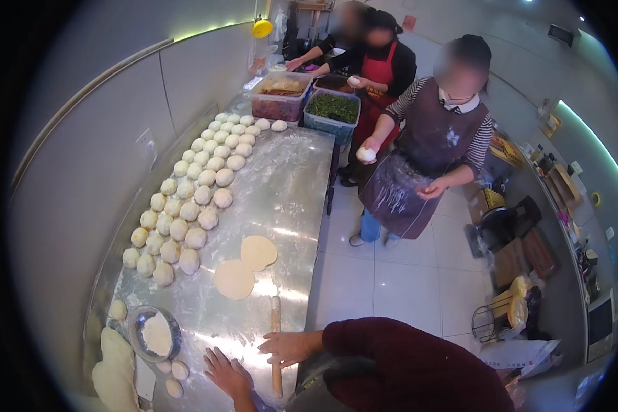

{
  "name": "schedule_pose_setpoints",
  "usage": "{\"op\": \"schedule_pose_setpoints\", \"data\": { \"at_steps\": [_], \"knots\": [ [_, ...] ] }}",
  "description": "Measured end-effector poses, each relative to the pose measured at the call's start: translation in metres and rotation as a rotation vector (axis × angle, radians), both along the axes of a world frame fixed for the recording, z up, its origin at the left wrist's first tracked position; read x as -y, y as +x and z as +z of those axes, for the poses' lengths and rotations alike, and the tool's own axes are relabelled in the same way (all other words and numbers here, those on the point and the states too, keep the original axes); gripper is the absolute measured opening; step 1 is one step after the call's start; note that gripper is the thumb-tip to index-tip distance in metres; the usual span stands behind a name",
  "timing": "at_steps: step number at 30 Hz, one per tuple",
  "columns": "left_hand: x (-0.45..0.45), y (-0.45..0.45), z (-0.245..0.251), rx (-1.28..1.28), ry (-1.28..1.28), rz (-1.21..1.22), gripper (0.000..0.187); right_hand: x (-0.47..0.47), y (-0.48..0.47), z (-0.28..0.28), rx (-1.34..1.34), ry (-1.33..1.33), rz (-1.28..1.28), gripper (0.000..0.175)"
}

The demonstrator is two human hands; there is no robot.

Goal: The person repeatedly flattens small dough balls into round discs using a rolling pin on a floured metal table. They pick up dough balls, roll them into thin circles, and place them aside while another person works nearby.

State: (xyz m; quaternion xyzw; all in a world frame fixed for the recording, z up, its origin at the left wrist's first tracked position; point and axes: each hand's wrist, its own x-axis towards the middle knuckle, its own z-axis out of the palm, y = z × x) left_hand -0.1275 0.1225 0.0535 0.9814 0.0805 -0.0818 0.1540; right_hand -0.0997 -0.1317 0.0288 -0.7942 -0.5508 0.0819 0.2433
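My right hand (pixel 288 347) lies across a wooden rolling pin (pixel 276 378), holding it near the steel table's edge, its fingers reaching over the wood. To its left, my left hand (pixel 229 373) is low over the steel table (pixel 221 319), palm down, fingers spread, holding nothing. Beyond the pin are two flat rolled dough rounds, one (pixel 234 279) overlapping or touching the other (pixel 258 253). Left of my left hand are small dough pieces (pixel 179 370), a bowl of flour (pixel 157 335), a white scraper-like piece (pixel 144 378) and a large dough slab (pixel 114 373).
Rows of round filled-looking buns (pixel 189 211) line the wall side. Tubs of chopped greens (pixel 333 108) and reddish filling (pixel 280 98) stand at the far end. A person in a brown apron (pixel 417 154) holds a dough ball (pixel 365 154); two more people work behind.
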Motion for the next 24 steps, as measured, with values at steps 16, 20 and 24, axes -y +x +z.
{"op": "schedule_pose_setpoints", "data": {
  "at_steps": [16,20,24],
  "knots": [
    [-0.089,-0.033,-0.058,0.436,-0.235,-0.162,0.041,-0.016,-0.008,-0.016,-0.012,0.0,-0.024,0.034],
    [-0.067,-0.027,-0.075,0.158,-0.954,0.314,0.019,-0.02,-0.022,-0.023,-0.058,-0.061,-0.135,0.047],
    [-0.033,-0.027,-0.067,0.018,-1.031,0.322,0.035,-0.029,-0.019,0.007,-0.044,-0.114,-0.331,0.066]
  ]
}}
